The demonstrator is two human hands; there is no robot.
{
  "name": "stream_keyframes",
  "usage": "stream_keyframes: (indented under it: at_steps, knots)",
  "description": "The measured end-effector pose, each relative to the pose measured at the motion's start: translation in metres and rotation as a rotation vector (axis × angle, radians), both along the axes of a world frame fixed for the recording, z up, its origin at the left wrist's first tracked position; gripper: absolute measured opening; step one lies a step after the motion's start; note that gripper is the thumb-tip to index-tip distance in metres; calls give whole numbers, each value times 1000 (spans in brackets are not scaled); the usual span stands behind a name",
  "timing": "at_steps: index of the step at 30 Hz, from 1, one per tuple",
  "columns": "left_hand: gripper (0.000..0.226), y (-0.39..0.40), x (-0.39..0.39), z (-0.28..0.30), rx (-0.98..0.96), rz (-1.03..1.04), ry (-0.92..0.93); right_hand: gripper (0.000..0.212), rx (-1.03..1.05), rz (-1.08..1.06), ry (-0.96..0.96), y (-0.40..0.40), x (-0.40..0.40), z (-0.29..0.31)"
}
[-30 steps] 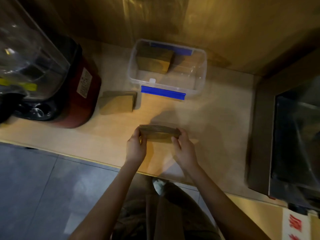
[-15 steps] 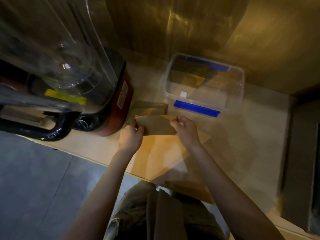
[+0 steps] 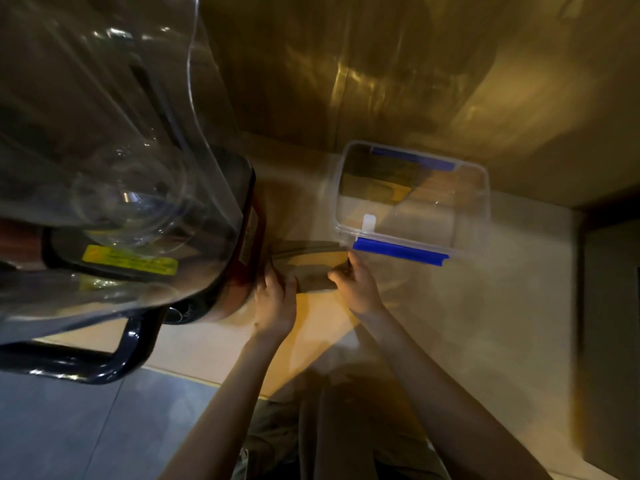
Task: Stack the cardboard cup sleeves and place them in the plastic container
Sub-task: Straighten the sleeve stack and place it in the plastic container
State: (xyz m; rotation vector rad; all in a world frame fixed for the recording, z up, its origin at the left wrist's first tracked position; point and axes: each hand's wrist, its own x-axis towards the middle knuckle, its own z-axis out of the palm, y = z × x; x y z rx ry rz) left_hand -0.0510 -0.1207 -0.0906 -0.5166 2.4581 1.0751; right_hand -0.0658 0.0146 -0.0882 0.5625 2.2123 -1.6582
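Now | risk: I am judging the cardboard cup sleeves [image 3: 313,268] could fan apart or snag the plastic container [image 3: 412,202] rim | position: sleeves lying between blender base [image 3: 247,237] and container on the tabletop [image 3: 485,306] | left hand [image 3: 275,303] and right hand [image 3: 356,289] fingers pinching the sleeves' ends.

- Dim, warm yellow light; glare streaks on the back wall [image 3: 363,81].
- Motion blur smears the right side.
- Wide-angle bending warps the blender jar [image 3: 104,133] at left.
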Motion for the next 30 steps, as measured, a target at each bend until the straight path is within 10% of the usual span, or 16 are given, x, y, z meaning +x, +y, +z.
stream_keyframes:
  at_steps: [18, 30]
  knots:
    - [63, 4, -1, -6, 516, 374, -53, 28, -347, -257, -278, 24, 2, 9]
    - [65, 27, 28, 3, 539, -170, -94, 35, -265, -89, -150, 92, 87, 12]
